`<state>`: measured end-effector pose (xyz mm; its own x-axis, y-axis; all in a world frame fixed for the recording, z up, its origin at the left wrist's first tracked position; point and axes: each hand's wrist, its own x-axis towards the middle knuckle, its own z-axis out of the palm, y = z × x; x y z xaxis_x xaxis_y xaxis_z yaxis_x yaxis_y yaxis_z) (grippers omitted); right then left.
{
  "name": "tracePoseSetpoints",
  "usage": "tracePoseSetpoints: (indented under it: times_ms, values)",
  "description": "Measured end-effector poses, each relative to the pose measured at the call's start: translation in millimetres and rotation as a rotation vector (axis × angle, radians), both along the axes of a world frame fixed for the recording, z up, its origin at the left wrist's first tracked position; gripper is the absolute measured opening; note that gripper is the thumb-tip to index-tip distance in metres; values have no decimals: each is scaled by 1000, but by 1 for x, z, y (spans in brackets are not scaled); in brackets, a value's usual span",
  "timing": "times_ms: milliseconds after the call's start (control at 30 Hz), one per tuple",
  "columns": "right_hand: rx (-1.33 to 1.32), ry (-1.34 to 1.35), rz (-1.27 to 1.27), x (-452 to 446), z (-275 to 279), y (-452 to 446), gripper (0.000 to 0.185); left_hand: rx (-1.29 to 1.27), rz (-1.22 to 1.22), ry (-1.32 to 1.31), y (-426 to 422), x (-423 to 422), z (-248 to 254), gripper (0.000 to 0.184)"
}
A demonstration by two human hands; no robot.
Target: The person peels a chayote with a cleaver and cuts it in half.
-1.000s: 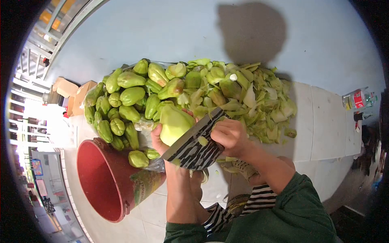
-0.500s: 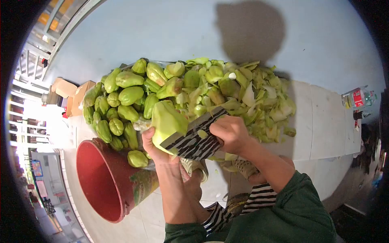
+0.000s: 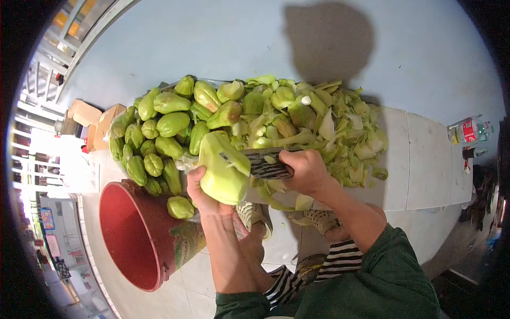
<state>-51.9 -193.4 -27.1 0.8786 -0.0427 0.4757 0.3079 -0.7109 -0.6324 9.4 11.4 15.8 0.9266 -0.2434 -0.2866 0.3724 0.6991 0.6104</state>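
Pale green chayote [image 3: 222,178], grey-and-black streaked knife [image 3: 265,169], red bucket [image 3: 161,215]

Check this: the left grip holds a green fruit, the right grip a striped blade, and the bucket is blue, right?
The bucket is red, as the head view shows. The left grip holds the green fruit, the right grip the striped blade.

The right hand [image 3: 305,171] hides the handle of the knife [image 3: 270,164]; the left hand's [image 3: 208,198] fingers are mostly hidden behind the peeled chayote [image 3: 223,178]. The bottom edge cuts off the green clothing [image 3: 372,287].
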Motion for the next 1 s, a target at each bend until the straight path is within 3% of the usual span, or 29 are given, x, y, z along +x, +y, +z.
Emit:
tracePoseSetpoints:
  times_ms: [200,433,600,667,767,900,1000]
  values:
    - [-14,-59,161,0,11,-2,22,6,-22,116,1,-8,-4,55]
    - [-54,167,-14,4,-6,-9,24,-90,-151,49,-7,-5,4,66]
    - [-47,72,58,-1,10,-15,17,-121,-114,76,-2,-8,0,66]
    - [-81,14,114,2,8,-16,17,17,-88,85,-11,-11,-2,64]
    - [-23,451,-156,13,-10,-15,18,-28,-201,89,-14,-9,-5,64]
    - [3,502,-150,10,-7,-27,18,-199,-264,-28,-17,-7,1,67]
    - [164,472,-154,6,-5,-20,18,-277,-67,176,-19,-1,1,61]
